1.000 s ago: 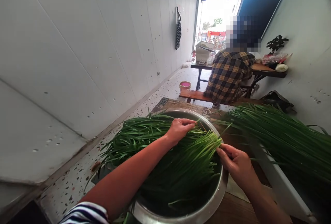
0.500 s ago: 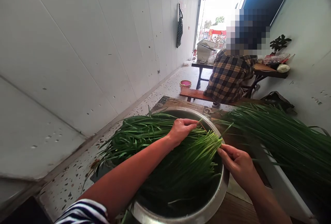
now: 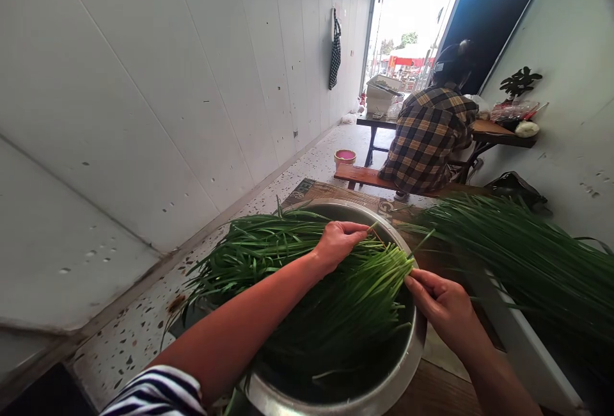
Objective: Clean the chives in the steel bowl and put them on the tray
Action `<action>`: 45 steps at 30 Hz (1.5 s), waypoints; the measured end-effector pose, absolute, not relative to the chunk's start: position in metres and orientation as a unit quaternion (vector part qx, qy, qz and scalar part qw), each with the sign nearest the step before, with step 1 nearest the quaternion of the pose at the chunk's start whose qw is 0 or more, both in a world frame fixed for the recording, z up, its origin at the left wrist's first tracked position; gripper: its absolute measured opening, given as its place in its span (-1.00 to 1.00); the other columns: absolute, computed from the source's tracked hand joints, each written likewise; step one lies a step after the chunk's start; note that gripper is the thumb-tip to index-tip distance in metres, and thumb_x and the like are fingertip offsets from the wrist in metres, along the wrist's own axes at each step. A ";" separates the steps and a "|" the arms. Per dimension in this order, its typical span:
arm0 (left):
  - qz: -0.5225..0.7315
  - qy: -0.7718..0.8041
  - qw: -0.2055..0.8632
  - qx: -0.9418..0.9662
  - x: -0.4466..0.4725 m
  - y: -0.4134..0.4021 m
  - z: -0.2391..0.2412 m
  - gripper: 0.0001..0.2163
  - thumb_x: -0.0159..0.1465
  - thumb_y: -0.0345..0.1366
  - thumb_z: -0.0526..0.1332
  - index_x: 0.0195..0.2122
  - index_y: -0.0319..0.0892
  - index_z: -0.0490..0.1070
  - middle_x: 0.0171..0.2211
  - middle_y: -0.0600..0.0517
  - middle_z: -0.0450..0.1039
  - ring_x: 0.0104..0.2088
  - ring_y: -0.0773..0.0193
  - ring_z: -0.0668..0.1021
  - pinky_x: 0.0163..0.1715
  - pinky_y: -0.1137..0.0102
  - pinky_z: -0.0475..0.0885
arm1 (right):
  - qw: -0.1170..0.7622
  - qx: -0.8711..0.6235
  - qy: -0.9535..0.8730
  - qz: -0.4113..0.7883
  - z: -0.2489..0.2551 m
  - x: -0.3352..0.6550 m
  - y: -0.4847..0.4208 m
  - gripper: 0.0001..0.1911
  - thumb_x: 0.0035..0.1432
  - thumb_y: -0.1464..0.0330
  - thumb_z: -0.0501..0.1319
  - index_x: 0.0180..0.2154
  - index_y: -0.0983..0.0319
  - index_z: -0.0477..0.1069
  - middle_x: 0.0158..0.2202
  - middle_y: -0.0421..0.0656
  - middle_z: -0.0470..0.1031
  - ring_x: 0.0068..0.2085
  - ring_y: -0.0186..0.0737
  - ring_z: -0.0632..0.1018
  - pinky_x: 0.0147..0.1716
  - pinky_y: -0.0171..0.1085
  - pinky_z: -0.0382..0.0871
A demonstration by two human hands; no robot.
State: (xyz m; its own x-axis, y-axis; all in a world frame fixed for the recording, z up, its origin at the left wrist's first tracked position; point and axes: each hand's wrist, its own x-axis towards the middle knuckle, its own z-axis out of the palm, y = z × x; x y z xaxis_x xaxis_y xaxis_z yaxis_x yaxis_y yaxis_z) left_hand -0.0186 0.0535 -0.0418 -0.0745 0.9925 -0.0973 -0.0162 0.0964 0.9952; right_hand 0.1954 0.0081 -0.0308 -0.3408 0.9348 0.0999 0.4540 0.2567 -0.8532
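Note:
A wide metal basin (image 3: 407,365) holds a thick heap of long green garlic chives (image 3: 355,288), their pale cut ends pointing right and their leaves hanging over the left rim. Above the heap, my left hand (image 3: 338,244) is closed in a pinch on a thin chive; a reddish-brown strand shows just beside its fingertips. At the basin's right rim, my right hand (image 3: 444,301) pinches the cut ends of the chives between thumb and fingers. How many stems it grips is hidden.
More long chives (image 3: 527,256) lie on the right over a white container (image 3: 532,352). The basin stands on a wooden table (image 3: 330,191). Ahead, a person in a plaid shirt (image 3: 429,141) sits on a bench (image 3: 362,175) at another table. A pink-filled bucket (image 3: 345,157) stands on the floor.
The view has shifted very slightly. Both hands keep the same pose on the chives, and the person ahead stays seated.

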 end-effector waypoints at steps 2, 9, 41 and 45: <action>0.497 0.537 0.511 0.451 -0.019 0.054 -0.042 -0.70 0.03 -0.27 0.32 -0.21 -0.30 0.58 -0.31 -0.12 0.59 -0.36 0.28 0.55 -0.24 0.39 0.41 | 0.318 -0.478 -0.727 0.376 -0.030 0.196 0.008 -0.58 0.18 0.14 0.12 -0.13 0.27 0.57 -0.27 -0.09 0.62 -0.28 -0.09 0.61 -0.30 -0.28 0.49; 0.503 0.533 0.508 0.452 -0.019 0.054 -0.042 -0.68 0.02 -0.26 0.33 -0.20 -0.32 0.57 -0.30 -0.14 0.59 -0.35 0.27 0.55 -0.23 0.39 0.42 | 0.312 -0.481 -0.725 0.381 -0.031 0.196 0.008 -0.58 0.18 0.14 0.11 -0.12 0.26 0.56 -0.26 -0.10 0.62 -0.28 -0.09 0.61 -0.28 -0.26 0.50; 0.491 0.542 0.447 0.515 -0.007 0.045 -0.042 -0.79 0.09 -0.37 0.23 -0.28 -0.30 0.59 -0.33 -0.08 0.59 -0.35 0.27 0.53 -0.28 0.42 0.41 | 0.331 -0.475 -0.698 0.421 -0.027 0.192 0.006 -0.61 0.14 0.12 0.16 -0.21 0.24 0.58 -0.33 -0.11 0.62 -0.33 -0.10 0.60 -0.32 -0.28 0.51; 0.436 0.503 0.392 0.635 -0.005 0.038 -0.031 -0.83 0.09 -0.38 0.22 -0.35 -0.21 0.61 -0.35 -0.04 0.58 -0.31 0.24 0.54 -0.24 0.42 0.42 | 0.334 -0.478 -0.696 0.419 -0.030 0.192 0.006 -0.63 0.15 0.14 0.15 -0.18 0.23 0.57 -0.31 -0.12 0.62 -0.32 -0.10 0.61 -0.32 -0.28 0.51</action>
